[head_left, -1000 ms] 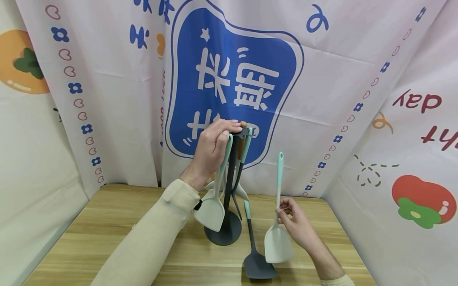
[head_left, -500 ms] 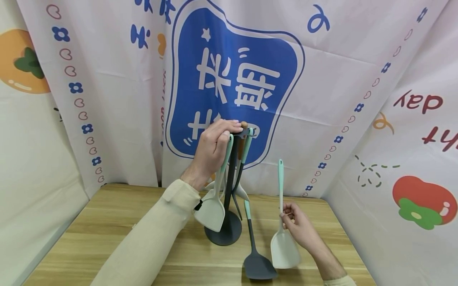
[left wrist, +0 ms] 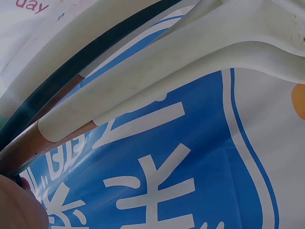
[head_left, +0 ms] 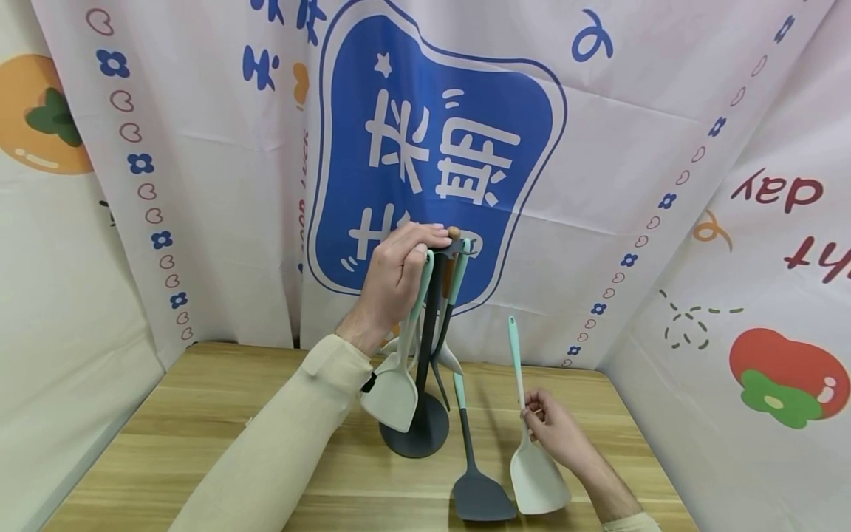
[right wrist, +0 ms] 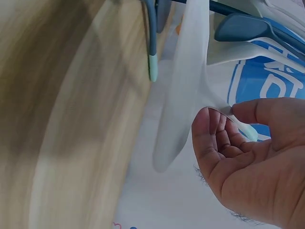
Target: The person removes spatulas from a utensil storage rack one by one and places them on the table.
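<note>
Worktop: light wood grain, streaks running roughly left to right; fills much of the lower head view, its far edge below mid-frame. Stand base: round, dark grey, resting flat, lower centre. Spatula: dark grey, lying just beside the base on its right, not touching; blade near the frame's bottom edge, mint handle end pointing up the frame. Right wrist view: worktop occupies the left, broad shadow across it.
</note>
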`<state>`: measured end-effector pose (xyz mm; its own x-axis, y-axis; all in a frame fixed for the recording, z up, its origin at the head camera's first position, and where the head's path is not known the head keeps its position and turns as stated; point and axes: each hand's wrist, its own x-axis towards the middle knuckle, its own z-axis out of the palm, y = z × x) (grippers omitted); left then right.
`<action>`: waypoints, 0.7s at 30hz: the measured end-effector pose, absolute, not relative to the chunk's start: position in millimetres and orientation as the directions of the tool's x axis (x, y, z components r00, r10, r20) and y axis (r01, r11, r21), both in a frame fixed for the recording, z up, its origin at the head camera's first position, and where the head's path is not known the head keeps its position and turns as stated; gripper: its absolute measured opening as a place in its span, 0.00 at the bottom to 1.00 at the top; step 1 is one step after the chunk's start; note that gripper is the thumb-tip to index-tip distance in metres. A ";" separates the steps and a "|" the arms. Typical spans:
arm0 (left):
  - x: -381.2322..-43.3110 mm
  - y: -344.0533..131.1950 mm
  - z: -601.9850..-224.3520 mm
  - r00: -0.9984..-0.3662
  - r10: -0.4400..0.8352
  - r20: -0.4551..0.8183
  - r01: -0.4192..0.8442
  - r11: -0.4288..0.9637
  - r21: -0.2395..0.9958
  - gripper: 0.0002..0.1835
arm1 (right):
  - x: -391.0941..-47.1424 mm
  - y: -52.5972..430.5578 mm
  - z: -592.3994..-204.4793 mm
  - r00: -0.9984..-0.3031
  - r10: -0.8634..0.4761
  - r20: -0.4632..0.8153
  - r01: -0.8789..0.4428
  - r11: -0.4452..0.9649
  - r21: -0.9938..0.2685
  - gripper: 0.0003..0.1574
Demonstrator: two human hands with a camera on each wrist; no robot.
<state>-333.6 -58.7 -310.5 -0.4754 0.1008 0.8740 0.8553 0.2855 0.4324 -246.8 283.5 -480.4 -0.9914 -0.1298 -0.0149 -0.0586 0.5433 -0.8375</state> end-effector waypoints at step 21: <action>-333.2 -58.2 -310.2 -0.483 0.101 0.870 0.852 0.286 0.439 0.28 | -250.3 286.2 -508.1 -0.972 -0.195 -0.129 0.001 0.549 -0.836 0.13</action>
<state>-333.2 -58.2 -310.2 -0.4827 0.1005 0.8700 0.8516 0.2858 0.4394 -250.3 286.2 -508.1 -0.9723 -0.1948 -0.1295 0.0013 0.5493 -0.8357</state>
